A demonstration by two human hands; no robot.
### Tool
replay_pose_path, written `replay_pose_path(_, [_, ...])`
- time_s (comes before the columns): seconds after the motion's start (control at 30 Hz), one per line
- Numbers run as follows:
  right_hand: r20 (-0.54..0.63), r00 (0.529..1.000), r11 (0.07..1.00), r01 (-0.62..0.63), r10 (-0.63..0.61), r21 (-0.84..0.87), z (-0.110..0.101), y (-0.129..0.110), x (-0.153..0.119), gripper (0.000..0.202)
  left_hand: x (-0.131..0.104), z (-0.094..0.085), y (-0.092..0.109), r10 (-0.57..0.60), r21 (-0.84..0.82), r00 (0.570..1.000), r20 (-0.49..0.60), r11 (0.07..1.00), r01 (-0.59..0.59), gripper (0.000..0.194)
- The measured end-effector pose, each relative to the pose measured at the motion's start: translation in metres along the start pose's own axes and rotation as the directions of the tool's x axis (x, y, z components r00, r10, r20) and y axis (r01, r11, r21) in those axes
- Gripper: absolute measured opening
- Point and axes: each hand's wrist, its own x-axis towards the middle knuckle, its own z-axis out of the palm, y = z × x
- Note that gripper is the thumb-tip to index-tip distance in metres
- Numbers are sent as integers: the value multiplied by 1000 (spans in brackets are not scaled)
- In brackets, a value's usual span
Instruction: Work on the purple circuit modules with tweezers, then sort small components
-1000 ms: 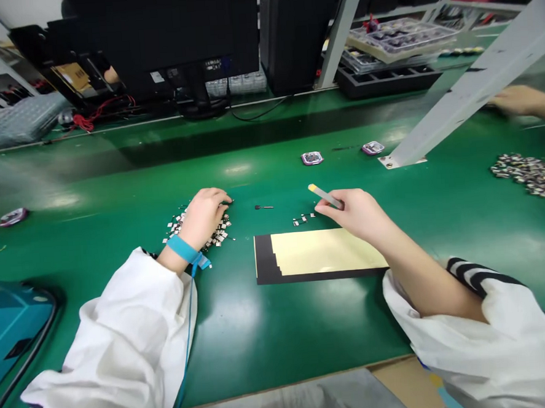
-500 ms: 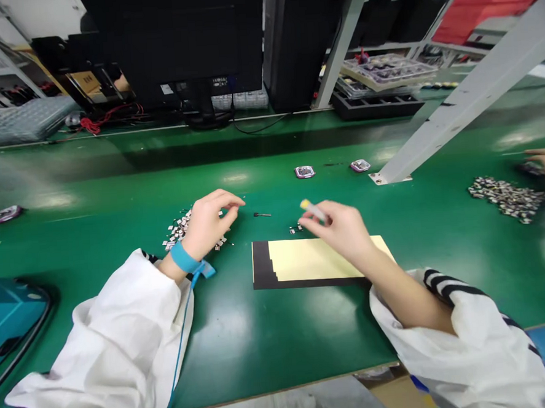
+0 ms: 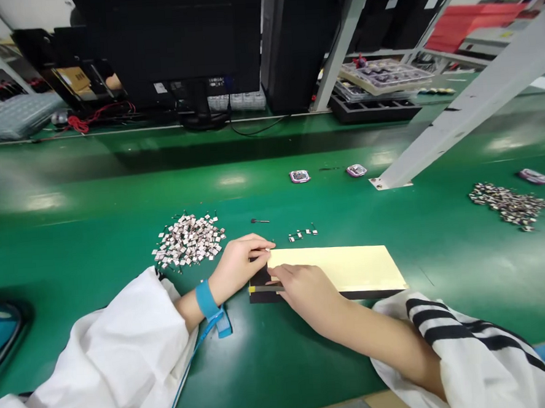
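A yellow sheet (image 3: 336, 265) with black showing along its left and front edges lies flat on the green bench. My left hand (image 3: 241, 261) is closed at the sheet's far left corner, thumb and fingers pinched at a tiny whitish bit too small to name. Over the left part of the sheet, my right hand (image 3: 308, 291) is closed on a thin translucent strip with a yellow end (image 3: 252, 289), which points left over the black edge. A pile of small white square parts with dark leads (image 3: 189, 241) lies left of the sheet. Several similar parts (image 3: 299, 234) sit beyond it.
A small dark part (image 3: 259, 221) lies near the pile. Two purple-rimmed square items (image 3: 300, 176) (image 3: 356, 170) stand farther back. A slanted white post (image 3: 438, 126) meets the bench at right, near another pile (image 3: 510, 205). A blue strap and cord (image 3: 207, 300) trail from my left wrist.
Both hands have come down to the sheet's left end: my left from over the pile, my right from above the sheet with the strip. The other person's hand at right has left the view.
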Motion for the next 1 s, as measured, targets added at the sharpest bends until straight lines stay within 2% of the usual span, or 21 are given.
replay_pose_path(0.1, [-20,999,997,-30,31,77,-1,5,1,18,0,0,2,33,61,999,-26,998,-31,17])
replay_pose_path(0.2, [-93,989,927,-75,117,368,-4,19,4,2,-2,-1,3,144,151,984,-101,980,-128,17])
replay_pose_path(0.27, [-145,970,834,-88,197,545,-6,27,6,12,-4,-2,5,223,167,960,-167,966,-196,17])
replay_pose_path(0.33, [-199,947,719,-45,251,694,-9,32,8,16,-8,-2,7,293,156,928,-229,952,-262,19])
replay_pose_path(0.43, [-236,938,398,121,254,909,-10,30,9,18,-14,0,10,408,195,864,-294,911,-364,23])
replay_pose_path(0.5, [-222,947,236,167,231,957,-9,25,9,16,-18,1,12,471,239,826,-310,879,-412,26])
replay_pose_path(0.53, [-207,952,189,165,227,968,-9,23,8,15,-19,2,12,493,263,811,-314,866,-425,26])
replay_pose_path(0.7, [-171,958,118,147,229,982,-11,17,3,15,-20,4,14,585,399,740,-332,798,-452,21])
replay_pose_path(0.8, [-161,959,108,139,234,984,-11,17,1,17,-20,5,15,642,471,698,-319,746,-471,20])
replay_pose_path(0.9, [-182,954,152,149,240,977,-8,18,0,15,-21,5,17,664,519,684,-302,716,-467,24])
replay_pose_path(1.0, [-227,947,191,185,229,964,-7,19,1,12,-22,5,18,659,532,695,-287,713,-456,33])
